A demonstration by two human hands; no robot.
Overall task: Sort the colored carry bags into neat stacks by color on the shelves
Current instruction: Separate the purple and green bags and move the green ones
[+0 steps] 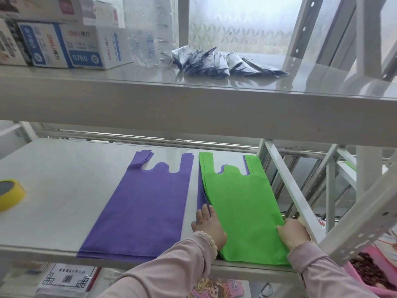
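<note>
Your left hand (pixel 207 224): fingers straight, flat down at the left edge of the stack of flat green non-woven vest-handle carry bags (pixel 242 207), fingertips touching the purple showing there. It holds nothing.

Your right hand (pixel 293 233): on that stack's right edge, thumb on top of the green. The fingers are out of sight, so I can't tell whether it's pinching or just bracing.

The green stack sits at the right end of the pale grey metal lower shelf (pixel 53 190), with its bottom edge at the front lip. The stack of flat purple non-woven carry bags (pixel 146 201) lies just beside it, mid-shelf, also down to the front lip, with a narrow gap between them.

Progress, my read: mostly there, both colour piles exist. Not done:
- A purple layer (pixel 200 196) is under the green, peeking out along its left side and in the handle cut-out. It likely belongs on the purple pile.
- The purple pile's far-left handle is folded over and its front edges are fanned, so it needs squaring.

Unclear:
- How many purple bags are buried.
- How many bags each stack holds.
- Whether more bags sit out of frame.

The yellow tape roll (pixel 9 194) is cut off at the shelf's left edge. Everything below the shelf is blurred.
</note>
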